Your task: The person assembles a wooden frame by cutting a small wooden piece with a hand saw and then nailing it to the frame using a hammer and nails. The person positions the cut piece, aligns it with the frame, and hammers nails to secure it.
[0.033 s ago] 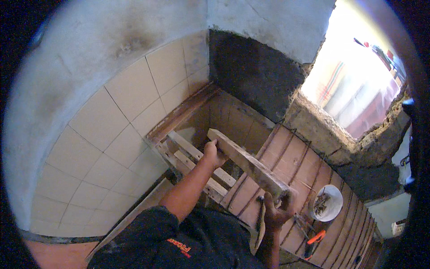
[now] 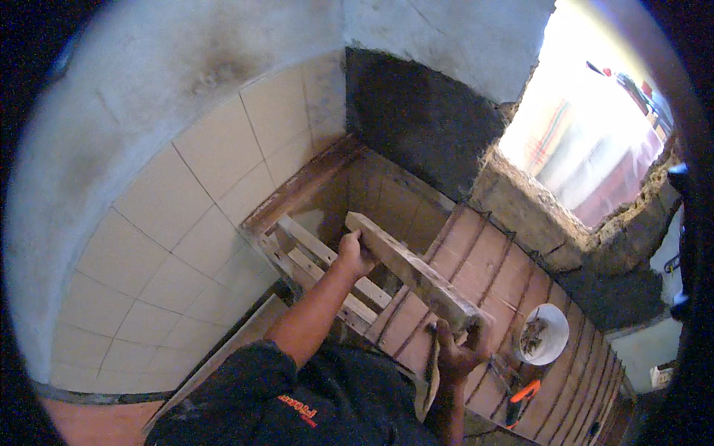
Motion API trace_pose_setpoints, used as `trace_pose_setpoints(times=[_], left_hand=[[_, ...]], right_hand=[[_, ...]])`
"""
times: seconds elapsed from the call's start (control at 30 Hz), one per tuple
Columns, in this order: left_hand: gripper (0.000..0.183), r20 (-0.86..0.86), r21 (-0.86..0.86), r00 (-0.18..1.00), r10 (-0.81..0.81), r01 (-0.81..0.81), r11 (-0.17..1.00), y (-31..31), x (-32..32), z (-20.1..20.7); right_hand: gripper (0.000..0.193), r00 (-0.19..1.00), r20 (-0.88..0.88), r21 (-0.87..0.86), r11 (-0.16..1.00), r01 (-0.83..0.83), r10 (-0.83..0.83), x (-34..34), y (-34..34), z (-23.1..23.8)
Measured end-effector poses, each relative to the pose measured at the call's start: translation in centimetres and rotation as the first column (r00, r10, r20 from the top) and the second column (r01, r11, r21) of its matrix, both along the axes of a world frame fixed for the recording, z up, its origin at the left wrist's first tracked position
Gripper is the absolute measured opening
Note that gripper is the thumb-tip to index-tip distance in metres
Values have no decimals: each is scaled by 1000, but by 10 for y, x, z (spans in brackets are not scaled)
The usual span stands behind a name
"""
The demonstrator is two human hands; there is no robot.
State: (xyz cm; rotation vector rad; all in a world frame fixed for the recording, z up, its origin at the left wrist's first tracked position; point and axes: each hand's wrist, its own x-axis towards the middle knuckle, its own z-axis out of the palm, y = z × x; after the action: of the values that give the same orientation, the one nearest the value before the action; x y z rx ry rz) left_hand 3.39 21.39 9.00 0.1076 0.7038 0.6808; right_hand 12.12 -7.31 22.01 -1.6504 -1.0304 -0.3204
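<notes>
A thick, pale length of timber (image 2: 424,278) slants across the middle, above an opening in the wooden structure. My left hand (image 2: 356,256) grips it close to its far end, fingers wrapped round the edge. Around the near end is my right hand (image 2: 462,349), thumb on one side and fingers on the other. Below the left hand lie pale wooden battens (image 2: 306,239) that form a frame. Beside the right hand is reddish boarding (image 2: 476,271) crossed by thin dark rods.
On the boarding stand a white tub (image 2: 556,336) with small brown bits inside and an orange-and-black handled tool (image 2: 525,394). Beige tiles (image 2: 216,230) cover the left wall. A rough-edged hole (image 2: 587,149) opens in the far wall, above a dark patch (image 2: 416,111).
</notes>
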Motion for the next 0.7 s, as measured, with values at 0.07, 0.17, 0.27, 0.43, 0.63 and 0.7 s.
trace_pose_setpoints(times=[0.07,0.17,0.27,0.43,0.63,0.7], left_hand=[[41,51,-18,998,-32,33,999,-4,4,-4],[42,89,1,993,-77,77,997,-10,7,-10],[41,57,21,995,-82,81,996,-18,8,-14],[42,64,76,994,-93,88,993,-27,5,-20],[42,136,76,987,-86,76,994,-17,-9,-41],[41,143,81,987,-69,57,995,-14,-14,-44]], right_hand=[[49,998,55,0,1000,26,-26,-8,-5,11],[57,989,146,3,999,34,-34,-15,-4,26],[59,993,113,57,998,34,-40,-19,2,37],[60,982,187,66,998,18,-30,-19,7,45],[58,981,191,74,996,-47,32,-24,11,48],[59,981,186,67,996,-61,48,-26,12,48]])
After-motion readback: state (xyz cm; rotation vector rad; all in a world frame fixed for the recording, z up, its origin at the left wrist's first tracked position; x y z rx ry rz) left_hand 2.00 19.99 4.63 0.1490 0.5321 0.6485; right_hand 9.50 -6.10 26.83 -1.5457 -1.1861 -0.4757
